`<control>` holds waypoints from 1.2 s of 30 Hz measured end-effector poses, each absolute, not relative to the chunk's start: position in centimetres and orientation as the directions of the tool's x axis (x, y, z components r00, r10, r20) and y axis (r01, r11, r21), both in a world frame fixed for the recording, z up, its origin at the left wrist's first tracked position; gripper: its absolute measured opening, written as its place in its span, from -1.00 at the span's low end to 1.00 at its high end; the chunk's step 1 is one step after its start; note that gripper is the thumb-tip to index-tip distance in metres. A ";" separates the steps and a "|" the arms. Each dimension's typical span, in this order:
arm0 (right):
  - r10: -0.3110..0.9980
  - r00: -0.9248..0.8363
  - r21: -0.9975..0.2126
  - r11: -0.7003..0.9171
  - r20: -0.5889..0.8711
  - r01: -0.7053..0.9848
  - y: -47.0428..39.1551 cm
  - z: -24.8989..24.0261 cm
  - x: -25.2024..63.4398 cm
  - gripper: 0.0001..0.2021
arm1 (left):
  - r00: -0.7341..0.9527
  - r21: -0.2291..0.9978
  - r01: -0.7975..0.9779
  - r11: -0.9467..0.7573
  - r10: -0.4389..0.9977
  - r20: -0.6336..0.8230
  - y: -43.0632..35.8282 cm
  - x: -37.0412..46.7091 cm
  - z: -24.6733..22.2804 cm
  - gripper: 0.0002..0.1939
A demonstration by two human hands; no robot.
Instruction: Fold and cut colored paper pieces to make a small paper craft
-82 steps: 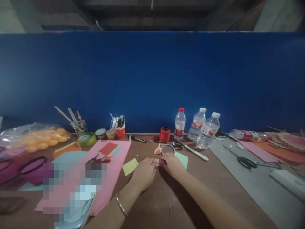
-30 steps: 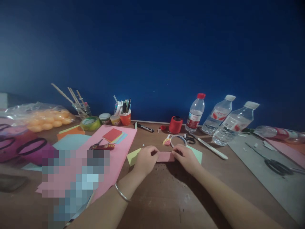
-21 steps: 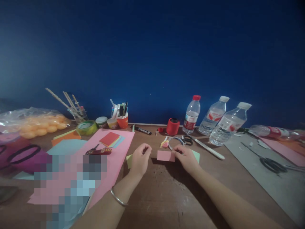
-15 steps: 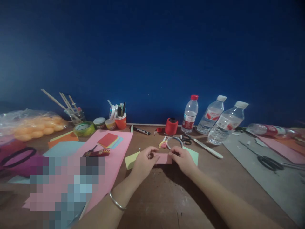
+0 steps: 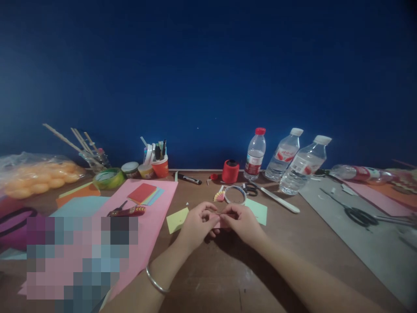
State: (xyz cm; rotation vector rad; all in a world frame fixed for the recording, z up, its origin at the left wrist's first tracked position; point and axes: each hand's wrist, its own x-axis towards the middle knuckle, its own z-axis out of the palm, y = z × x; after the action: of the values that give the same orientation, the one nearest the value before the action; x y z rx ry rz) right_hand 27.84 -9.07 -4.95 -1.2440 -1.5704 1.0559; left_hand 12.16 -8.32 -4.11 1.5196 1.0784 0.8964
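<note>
Between my two hands is a small piece of pink paper (image 5: pixel 221 223), mostly covered by fingers. My left hand (image 5: pixel 199 224) pinches its left part, thumb on the near side. My right hand (image 5: pixel 243 221) grips it from the right, its fingertips close to the left thumb. A yellow paper (image 5: pixel 177 221) lies just left of my left hand, and a pale green paper (image 5: pixel 258 211) sticks out beyond my right hand. Past the fingers, a small pleated paper fan (image 5: pixel 220 195) rests beside a roll of tape (image 5: pixel 235 195).
Scissors (image 5: pixel 250 188) and a white stick (image 5: pixel 280 201) lie to the right. Water bottles (image 5: pixel 256 158), a red spool (image 5: pixel 230 172) and a pen cup (image 5: pixel 160 166) stand along the wall. Pink sheets (image 5: pixel 156 204) with a craft knife (image 5: pixel 127 211) spread left; a grey board (image 5: pixel 345 234) lies right.
My hands have drawn closer together, and the pink paper shows less between them. The whole view has shifted slightly, so the table things appear a little further left.
</note>
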 end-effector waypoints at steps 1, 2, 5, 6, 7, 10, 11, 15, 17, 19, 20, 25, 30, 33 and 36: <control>0.984 -0.125 -0.949 0.159 0.129 0.272 -9.2 -4.9 27.8 -0.90 | 0.352 0.988 0.152 -0.038 0.936 -0.018 -8.3 12.3 -4.1 -0.82; 0.983 -0.107 -0.944 0.176 0.152 0.280 -9.2 -4.8 27.8 -0.91 | 0.374 0.992 0.128 -0.021 0.927 -0.028 -8.4 12.3 -4.1 -0.83; 0.958 -0.109 -0.908 0.287 0.266 0.306 -9.4 -4.5 27.8 -0.95 | 0.368 0.998 0.055 0.000 0.929 -0.020 -8.3 12.5 -4.1 -0.87; 0.941 -0.125 -0.886 0.340 0.316 0.315 -9.4 -4.4 27.8 -0.94 | 0.358 0.999 0.026 0.021 0.933 -0.029 -8.3 12.5 -4.1 -0.87; 0.920 -0.141 -0.861 0.391 0.365 0.326 -9.5 -4.3 27.9 -0.92 | 0.349 0.999 -0.002 0.043 0.936 -0.040 -8.3 12.5 -4.0 -0.86; 0.855 -0.160 -0.777 0.516 0.494 0.359 -9.5 -4.1 28.1 -0.86 | 0.341 0.992 -0.064 0.108 0.937 -0.081 -8.2 12.4 -4.0 -0.86; 0.836 -0.167 -0.756 0.544 0.522 0.364 -9.5 -4.0 28.2 -0.84 | 0.337 0.989 -0.077 0.127 0.937 -0.094 -8.1 12.3 -4.0 -0.86; 0.789 -0.237 -0.693 0.612 0.567 0.381 -9.5 -4.1 28.3 -0.82 | 0.309 0.978 -0.134 0.162 0.944 -0.114 -7.9 12.0 -4.1 -0.89; 0.776 -0.274 -0.670 0.630 0.568 0.393 -9.5 -4.2 28.3 -0.82 | 0.304 0.971 -0.170 0.168 0.946 -0.110 -7.8 11.8 -4.1 -0.87; 0.767 -0.304 -0.650 0.641 0.566 0.408 -9.6 -4.4 28.3 -0.82 | 0.309 0.961 -0.213 0.175 0.945 -0.104 -7.8 11.7 -4.2 -0.83; 0.763 -0.312 -0.640 0.646 0.566 0.416 -9.6 -4.5 28.3 -0.83 | 0.313 0.956 -0.232 0.179 0.944 -0.100 -7.8 11.7 -4.2 -0.80; 0.762 -0.334 -0.624 0.647 0.555 0.438 -9.8 -4.2 28.2 -0.84 | 0.272 0.964 -0.212 0.163 0.957 -0.103 -7.8 12.0 -4.3 -0.78; 0.869 -0.236 -0.748 0.494 0.435 0.443 -10.2 -3.6 27.7 -0.89 | 0.246 0.997 -0.066 0.051 0.969 -0.034 -7.8 12.1 -4.4 -0.78; 0.964 -0.097 -0.884 0.266 0.248 0.385 -10.4 -3.6 27.1 -0.83 | 0.241 0.998 0.039 -0.052 0.970 0.041 -7.9 12.1 -4.4 -0.76; 0.985 -0.097 -0.956 0.160 0.140 0.246 -10.5 -3.7 26.5 -0.81 | 0.234 0.994 0.043 -0.099 0.968 0.087 -8.0 12.0 -4.3 -0.76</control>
State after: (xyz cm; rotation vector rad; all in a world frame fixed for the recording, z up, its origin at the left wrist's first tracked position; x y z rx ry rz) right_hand 26.53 -10.47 -3.70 -1.2381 -1.5224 1.0193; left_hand 12.02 -7.97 -4.34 1.4190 1.0271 1.0741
